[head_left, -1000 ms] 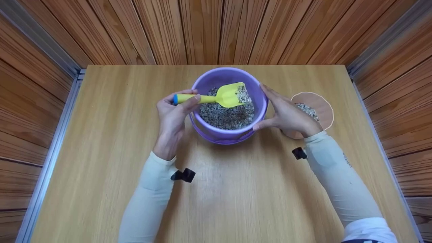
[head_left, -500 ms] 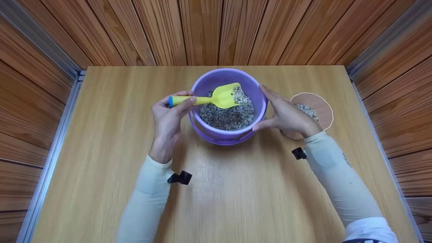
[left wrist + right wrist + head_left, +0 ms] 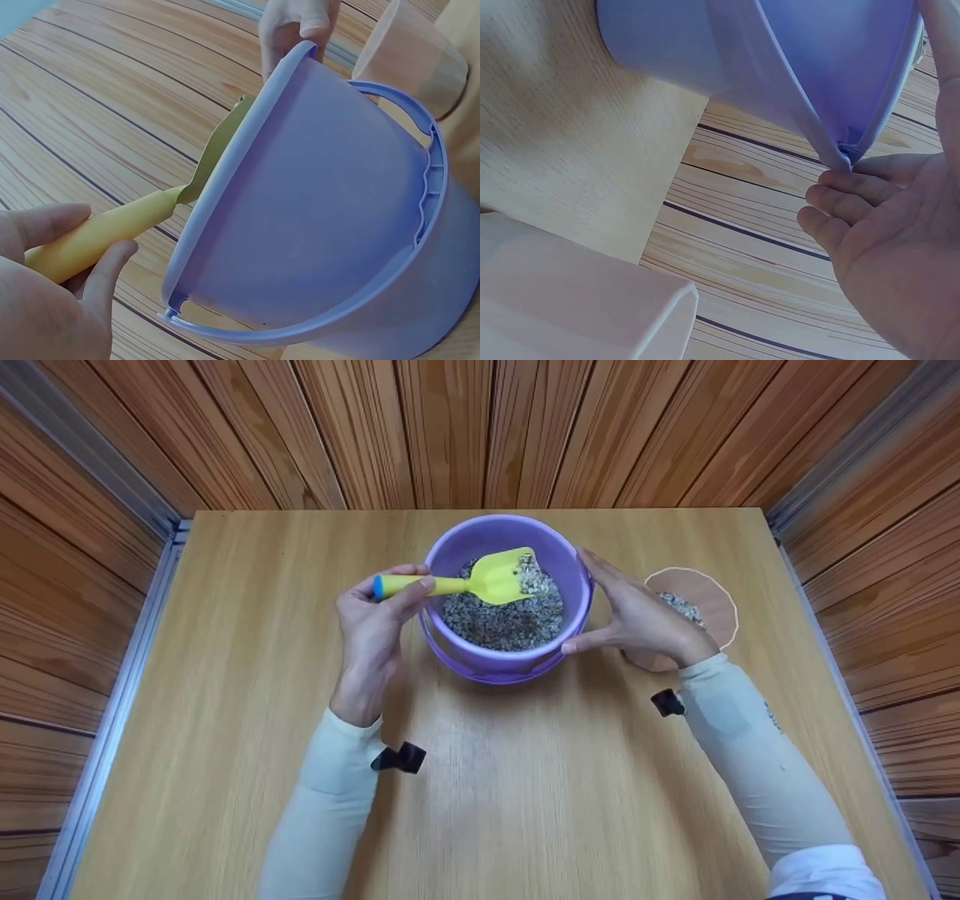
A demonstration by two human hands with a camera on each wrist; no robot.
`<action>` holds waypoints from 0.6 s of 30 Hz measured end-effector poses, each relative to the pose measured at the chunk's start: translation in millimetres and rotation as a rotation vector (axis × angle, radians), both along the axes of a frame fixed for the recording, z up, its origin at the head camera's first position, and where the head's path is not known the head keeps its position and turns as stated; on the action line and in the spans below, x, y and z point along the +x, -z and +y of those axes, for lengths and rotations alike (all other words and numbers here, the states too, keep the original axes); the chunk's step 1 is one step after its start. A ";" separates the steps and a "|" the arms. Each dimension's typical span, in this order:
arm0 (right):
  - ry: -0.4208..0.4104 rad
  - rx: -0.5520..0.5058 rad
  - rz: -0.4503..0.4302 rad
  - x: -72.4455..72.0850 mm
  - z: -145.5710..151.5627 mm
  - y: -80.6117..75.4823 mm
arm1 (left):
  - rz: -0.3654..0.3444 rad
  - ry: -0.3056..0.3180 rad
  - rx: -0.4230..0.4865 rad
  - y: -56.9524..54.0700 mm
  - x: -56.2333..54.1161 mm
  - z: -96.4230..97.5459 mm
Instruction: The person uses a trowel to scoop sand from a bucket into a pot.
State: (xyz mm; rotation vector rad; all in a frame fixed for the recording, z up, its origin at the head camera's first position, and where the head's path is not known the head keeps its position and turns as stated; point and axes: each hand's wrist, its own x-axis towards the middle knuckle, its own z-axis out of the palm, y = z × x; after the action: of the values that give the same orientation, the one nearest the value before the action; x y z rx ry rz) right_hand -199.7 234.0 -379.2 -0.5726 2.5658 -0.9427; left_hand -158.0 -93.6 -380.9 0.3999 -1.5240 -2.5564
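My left hand (image 3: pixel 375 626) pinches the yellow handle of a toy shovel (image 3: pixel 501 576) between thumb and fingers, near its blue end cap. The shovel blade lies level over the inside of a purple bucket (image 3: pixel 491 649), with pale gravel heaped toward its front edge. Darker gravel (image 3: pixel 499 619) covers the bucket's bottom. In the left wrist view, the shovel's neck (image 3: pixel 180 195) crosses the bucket rim. My right hand (image 3: pixel 637 615) steadies the bucket's right side, thumb at the near rim and fingers extended along the wall. In the right wrist view, its fingertips (image 3: pixel 832 180) touch near the handle joint.
A peach-coloured cup (image 3: pixel 720 611) with pale gravel inside stands right of the bucket, partly behind my right hand. The bucket's purple carry handle (image 3: pixel 495 676) hangs down on the near side. Wood-plank panels (image 3: pixel 450 435) rise behind the wooden table (image 3: pixel 487 795) and on both sides.
My left hand has drawn the shovel slightly left, then stays nearly still. The gravel remains on the blade. My right hand has kept its place at the bucket.
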 end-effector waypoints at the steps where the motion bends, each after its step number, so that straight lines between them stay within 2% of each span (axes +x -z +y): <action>1: 0.002 0.001 0.004 0.3 1.0 -0.7 | 0.002 0.000 -0.001 0.1 0.0 -0.1; 12: 0.044 0.030 0.044 3.8 36.6 -6.4 | 0.025 0.006 0.029 1.2 -0.6 0.5; 18: 0.120 0.093 0.059 9.1 67.5 -8.2 | 0.021 -0.006 0.052 0.9 -2.4 2.2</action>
State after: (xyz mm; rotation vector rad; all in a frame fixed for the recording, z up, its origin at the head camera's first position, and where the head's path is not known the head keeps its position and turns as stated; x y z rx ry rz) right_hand -190.6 301.5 -370.9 -0.4308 2.7062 -0.8513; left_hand -160.4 -91.4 -381.8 0.3822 -1.4496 -2.5920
